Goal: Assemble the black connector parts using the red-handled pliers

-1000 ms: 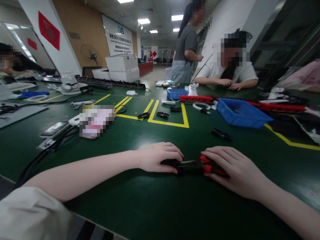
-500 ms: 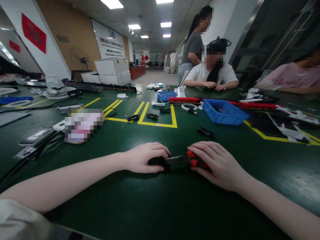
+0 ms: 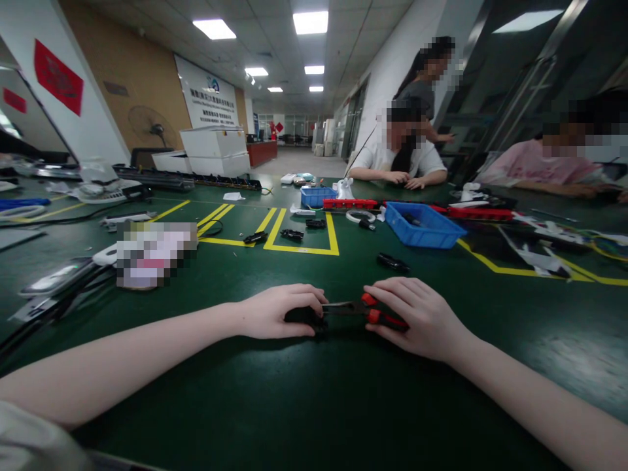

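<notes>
Low over the green table, my right hand (image 3: pixel 417 318) is closed around the red-and-black handles of a pair of pliers (image 3: pixel 347 309). The long, narrow jaws point left and meet a small black part (image 3: pixel 318 322) at my left fingertips. My left hand (image 3: pixel 282 311) is closed on that black part; most of it is hidden by the fingers, so its kind is unclear. Beyond my right hand lies a similar-looking dark part (image 3: pixel 393 263). Several more small black parts (image 3: pixel 292 234) rest near the yellow tape marks.
A blue bin (image 3: pixel 424 226) stands beyond my right hand, with a smaller blue bin (image 3: pixel 318 196) farther back. Left are a phone-shaped item (image 3: pixel 157 256) and cables (image 3: pixel 59 313). Red strips (image 3: pixel 481 214) lie at the right. Other people sit or stand across the table.
The view has tilted up and shifted slightly right. My hands keep the pliers and the black part together in nearly the same pose. The standing person across the table has moved right.
</notes>
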Available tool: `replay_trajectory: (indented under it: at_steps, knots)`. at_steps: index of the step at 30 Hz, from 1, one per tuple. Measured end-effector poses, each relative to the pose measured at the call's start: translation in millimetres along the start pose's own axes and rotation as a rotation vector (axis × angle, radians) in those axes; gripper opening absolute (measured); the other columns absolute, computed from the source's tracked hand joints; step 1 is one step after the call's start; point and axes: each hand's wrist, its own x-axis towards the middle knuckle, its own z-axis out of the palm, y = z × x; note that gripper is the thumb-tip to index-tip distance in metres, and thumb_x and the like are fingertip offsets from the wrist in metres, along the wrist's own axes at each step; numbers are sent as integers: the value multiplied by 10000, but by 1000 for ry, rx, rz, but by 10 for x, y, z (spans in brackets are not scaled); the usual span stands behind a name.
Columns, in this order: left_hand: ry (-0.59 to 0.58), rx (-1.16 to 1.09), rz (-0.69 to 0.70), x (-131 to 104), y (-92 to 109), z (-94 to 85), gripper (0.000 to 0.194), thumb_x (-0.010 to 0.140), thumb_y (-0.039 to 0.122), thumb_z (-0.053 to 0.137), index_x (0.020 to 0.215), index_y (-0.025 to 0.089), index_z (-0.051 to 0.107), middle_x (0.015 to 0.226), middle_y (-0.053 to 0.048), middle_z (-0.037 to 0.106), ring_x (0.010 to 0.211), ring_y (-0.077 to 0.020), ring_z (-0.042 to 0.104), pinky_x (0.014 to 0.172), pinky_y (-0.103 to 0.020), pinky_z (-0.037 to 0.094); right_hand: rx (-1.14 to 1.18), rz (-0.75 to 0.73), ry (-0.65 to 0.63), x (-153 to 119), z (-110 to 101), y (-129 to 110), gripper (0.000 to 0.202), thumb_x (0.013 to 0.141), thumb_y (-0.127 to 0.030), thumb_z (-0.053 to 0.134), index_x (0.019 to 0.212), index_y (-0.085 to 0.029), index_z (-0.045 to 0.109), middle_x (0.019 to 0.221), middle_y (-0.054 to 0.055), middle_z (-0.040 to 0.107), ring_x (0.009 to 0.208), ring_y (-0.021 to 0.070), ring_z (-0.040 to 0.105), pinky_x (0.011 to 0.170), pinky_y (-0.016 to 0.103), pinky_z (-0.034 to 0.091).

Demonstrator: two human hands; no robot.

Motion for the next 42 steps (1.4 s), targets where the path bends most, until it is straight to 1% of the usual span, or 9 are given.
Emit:
replay_trajectory:
  at_steps: [6,10,14,17,22,27,33,39,42]
  knots:
    - [8,-70,-5,6,-19,7,243,899,255,713,1112,189,618,1352,-130,594,1364,-277,517,1126,-477,449,18,-7,-11,9,-8,-23,450,870,-422,683,1236,-164,634,1066,127,721,935,239,682,784,388,563]
    - [0,-39,-8,0,-29,14,254,907,282,705,1122,188,608,1321,-120,599,1327,-260,535,1111,-442,465,22,-24,-21,24,0,-40,426,875,-424,673,1201,-152,647,1047,131,723,918,238,685,775,388,571]
    - [-2,-7,-5,-3,-26,18,316,912,297,697,1189,192,590,1295,-110,602,1272,-248,566,1075,-412,491,38,-13,-35,25,1,-39,427,880,-425,665,1215,-162,644,1056,132,724,920,241,686,775,394,572]
    - [-6,1,5,-2,-24,17,317,918,293,687,1207,192,605,1309,-119,592,1250,-251,574,1068,-413,493,45,-5,-36,29,-1,-41,439,886,-414,657,1245,-164,630,1094,140,721,955,255,681,797,411,571]
    - [-10,0,-5,-3,-27,19,285,918,294,687,1175,190,622,1318,-119,586,1241,-253,573,1065,-419,491,26,14,-45,43,-8,-56,434,895,-419,649,1256,-181,613,1136,141,712,1012,273,673,847,442,564]
    - [-13,21,-19,-5,-33,28,285,916,302,687,1165,188,607,1317,-117,581,1224,-251,579,1051,-417,494,7,-1,-60,56,-15,-61,427,918,-431,619,1238,-149,598,1120,152,709,1013,279,665,841,441,563]
    - [-18,83,-1,10,-15,26,269,923,303,674,1151,186,592,1295,-117,595,1218,-252,567,1044,-417,490,0,-15,-69,58,-11,-49,435,925,-433,608,1252,-149,580,1119,153,701,1010,279,657,840,443,559]
    - [-18,124,-7,14,5,30,265,939,314,651,1156,178,584,1270,-121,608,1200,-251,571,1003,-382,502,-27,-28,-56,78,-21,-57,467,942,-423,597,1289,-114,553,1153,170,684,1044,282,632,867,439,545]
    - [-25,140,-10,15,4,33,284,949,324,637,1186,180,577,1274,-118,607,1181,-248,579,994,-379,504,-29,-24,-62,81,-11,-53,472,944,-432,593,1295,-119,550,1182,169,677,1058,282,626,871,439,542]
